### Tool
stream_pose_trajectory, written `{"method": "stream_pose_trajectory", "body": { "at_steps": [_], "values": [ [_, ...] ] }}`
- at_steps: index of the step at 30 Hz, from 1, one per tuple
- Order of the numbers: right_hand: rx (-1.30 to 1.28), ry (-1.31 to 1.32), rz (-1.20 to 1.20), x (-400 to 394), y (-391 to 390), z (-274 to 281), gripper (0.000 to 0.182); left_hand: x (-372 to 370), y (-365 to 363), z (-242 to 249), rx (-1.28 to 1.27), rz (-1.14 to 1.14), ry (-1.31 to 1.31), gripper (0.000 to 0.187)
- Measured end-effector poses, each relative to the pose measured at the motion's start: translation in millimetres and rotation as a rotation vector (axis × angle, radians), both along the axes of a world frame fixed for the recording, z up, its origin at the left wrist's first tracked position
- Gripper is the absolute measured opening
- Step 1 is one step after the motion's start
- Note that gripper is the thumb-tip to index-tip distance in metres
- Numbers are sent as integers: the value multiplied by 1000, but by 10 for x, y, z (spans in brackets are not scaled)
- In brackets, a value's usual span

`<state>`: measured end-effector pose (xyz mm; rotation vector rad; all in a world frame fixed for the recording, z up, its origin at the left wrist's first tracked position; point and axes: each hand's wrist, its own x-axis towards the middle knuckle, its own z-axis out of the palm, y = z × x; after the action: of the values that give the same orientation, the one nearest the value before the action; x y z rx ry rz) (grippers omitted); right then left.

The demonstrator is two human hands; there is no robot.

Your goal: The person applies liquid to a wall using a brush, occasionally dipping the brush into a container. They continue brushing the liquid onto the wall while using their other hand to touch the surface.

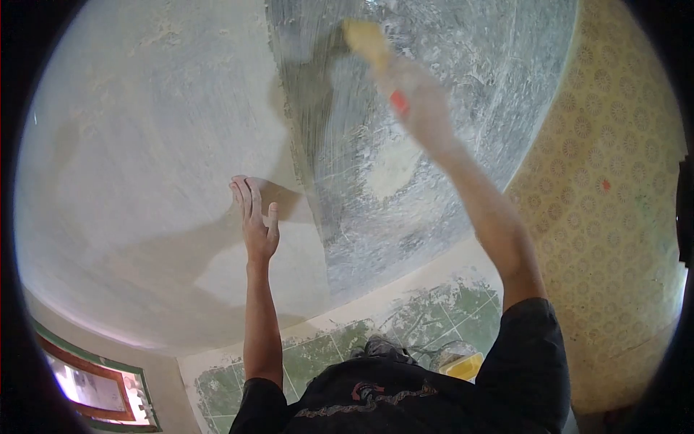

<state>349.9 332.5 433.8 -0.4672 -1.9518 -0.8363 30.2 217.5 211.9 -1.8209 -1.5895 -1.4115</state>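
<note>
My right hand (423, 105), blurred by motion, is raised and closed around the red handle of a brush. The brush (367, 42) has a broad yellowish head that lies against or close to the dark, streaked part of the wall (463, 145). Lower and further left, my left hand (256, 217) is open, its fingers stretched up and its thumb apart. It rests on or just off the smooth pale part of the wall (159, 130) and holds nothing. A pale powdery patch (394, 170) marks the dark part between my hands.
A yellow patterned surface (600, 217) borders the wall on the right. Green tiles (311, 362) with white smears lie below. Beside my dark shirt is a yellow object (463, 367). A wood-framed window (94, 387) stands at lower left.
</note>
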Motion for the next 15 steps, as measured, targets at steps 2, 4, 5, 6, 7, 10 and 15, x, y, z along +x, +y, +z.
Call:
{"method": "stream_pose_trajectory", "body": {
  "at_steps": [2,4,5,6,7,10,15],
  "values": [
    [-566,-52,45,-112,163,-910,48,7,-8,24,1,-12,-12,75],
    [-963,-162,113,-94,380,-2359,55,14,-34,27,3,4,8,81],
    [-70,-440,-89,-1,65,-2541,58,12,-35,32,14,-3,3,81],
    [-395,-257,-89,12,240,-3590,53,10,-40,35,4,2,8,83],
    [-588,-473,13,131,45,-3505,50,13,-36,34,-7,12,12,85],
    [-1132,-628,13,70,-623,-2271,45,13,-12,17,26,27,32,85],
    [-992,-198,-117,229,-91,-696,40,46,6,13,30,20,18,86]
  ]
}}
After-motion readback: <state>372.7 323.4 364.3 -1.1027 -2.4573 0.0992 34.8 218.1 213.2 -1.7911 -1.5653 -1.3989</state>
